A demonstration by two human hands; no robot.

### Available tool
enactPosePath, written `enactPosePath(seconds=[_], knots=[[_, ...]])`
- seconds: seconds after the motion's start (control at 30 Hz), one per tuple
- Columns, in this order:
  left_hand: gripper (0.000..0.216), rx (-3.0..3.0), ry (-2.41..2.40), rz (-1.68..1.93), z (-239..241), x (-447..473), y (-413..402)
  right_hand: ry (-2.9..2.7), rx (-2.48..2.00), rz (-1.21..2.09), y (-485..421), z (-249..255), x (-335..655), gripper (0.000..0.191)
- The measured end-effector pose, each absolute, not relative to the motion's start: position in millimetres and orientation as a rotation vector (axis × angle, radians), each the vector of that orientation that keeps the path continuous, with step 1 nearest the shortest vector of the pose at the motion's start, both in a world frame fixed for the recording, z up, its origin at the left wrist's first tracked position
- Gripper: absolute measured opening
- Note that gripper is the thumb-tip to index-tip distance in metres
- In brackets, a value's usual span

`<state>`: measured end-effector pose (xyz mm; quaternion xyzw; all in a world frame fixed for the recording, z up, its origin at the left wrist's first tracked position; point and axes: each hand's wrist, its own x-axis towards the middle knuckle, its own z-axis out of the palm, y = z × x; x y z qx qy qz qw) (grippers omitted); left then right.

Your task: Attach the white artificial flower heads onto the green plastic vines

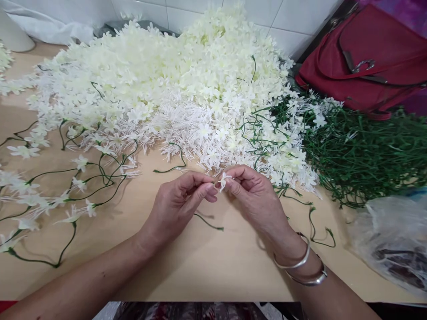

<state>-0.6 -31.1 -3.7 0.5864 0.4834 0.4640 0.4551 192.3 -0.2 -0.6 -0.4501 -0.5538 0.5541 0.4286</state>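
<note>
My left hand (187, 202) is closed in a pinch above the table, its fingertips at the base of a small white artificial flower (224, 181). A thin green plastic stem (210, 223) shows from beneath this hand; most of it is hidden behind the fingers. Thumb and forefinger of my right hand (255, 195) grip the flower's petals from the other side. Both hands meet just in front of a large heap of cream-white artificial blossoms (167, 66). White stamen pieces (176, 120) lie along the heap's near edge.
Finished-looking stems with white flowers (73, 215) spread over the table's left side. At the right is a pile of green stems (367, 151), with a red bag (363, 58) behind it and a clear plastic bag (393, 240) in front. A loose stem (320, 240) lies near my right wrist.
</note>
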Motion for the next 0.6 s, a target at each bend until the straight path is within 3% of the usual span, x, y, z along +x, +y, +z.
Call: enactPosePath(seconds=[0.23, 0.6], knots=[[0.016, 1.279, 1.106, 1.148, -3.7, 0.1, -31.0, -1.314, -1.091, 1.392, 0.3, -2.0, 194.2, 0.015], [0.007, 1.382, 1.204, 1.164, -0.6, 1.2, -33.0, -1.308, -1.051, 1.437, -0.6, 2.1, 192.0, 0.009]])
